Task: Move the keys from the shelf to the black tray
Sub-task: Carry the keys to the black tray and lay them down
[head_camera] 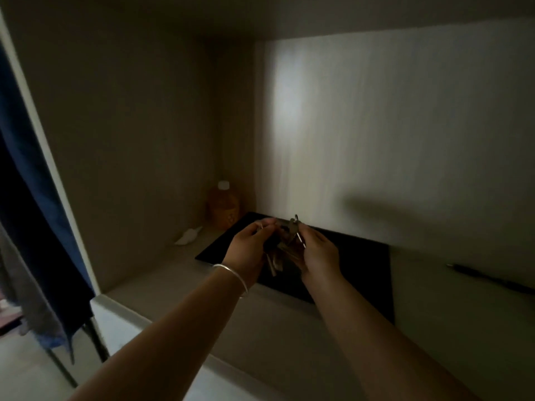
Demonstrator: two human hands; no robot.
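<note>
While both hands grip keys (285, 247), black tray (356, 264) lies below.

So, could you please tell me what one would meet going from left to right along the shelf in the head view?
White scrap → orange bottle → left hand → keys → right hand → pen.

Dim home alcove, shelf (179, 273), bottle (222, 206), curtain (26, 198)

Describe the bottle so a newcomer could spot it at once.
Start at the black tray on the shelf. Behind its far left corner, in the dim back corner, stands the bottle: orange-brown with a white cap, the only upright thing there.
</note>
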